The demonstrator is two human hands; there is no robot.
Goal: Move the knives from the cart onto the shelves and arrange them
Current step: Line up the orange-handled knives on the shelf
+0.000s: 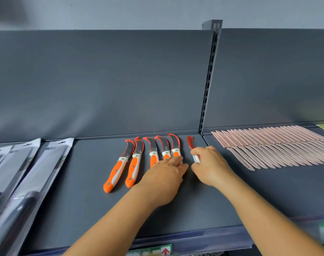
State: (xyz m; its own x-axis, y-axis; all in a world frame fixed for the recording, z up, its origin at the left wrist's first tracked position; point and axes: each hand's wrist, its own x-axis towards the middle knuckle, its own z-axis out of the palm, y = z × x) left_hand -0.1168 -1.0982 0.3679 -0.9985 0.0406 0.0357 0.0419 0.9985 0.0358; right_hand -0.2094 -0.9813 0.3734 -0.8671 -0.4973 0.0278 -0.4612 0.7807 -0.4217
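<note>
Several curved knives with orange-and-white handles and red blade guards lie side by side on the dark grey shelf (83, 182), blades pointing to the back. The leftmost knife (117, 167) and its neighbour (134, 168) lie free. My left hand (164, 179) rests flat, fingers straight, on the handles of the right-hand knives in the row (175, 147). My right hand (210, 166) grips the handle of one more curved knife (190, 143) just right of the row, its red tip pointing to the back.
Large packaged knives in clear sleeves (28, 182) lie at the left of the shelf. On the adjoining shelf to the right, many pink sheathed knives (277, 145) lie in two rows. A slotted upright post (208, 80) divides the two shelves.
</note>
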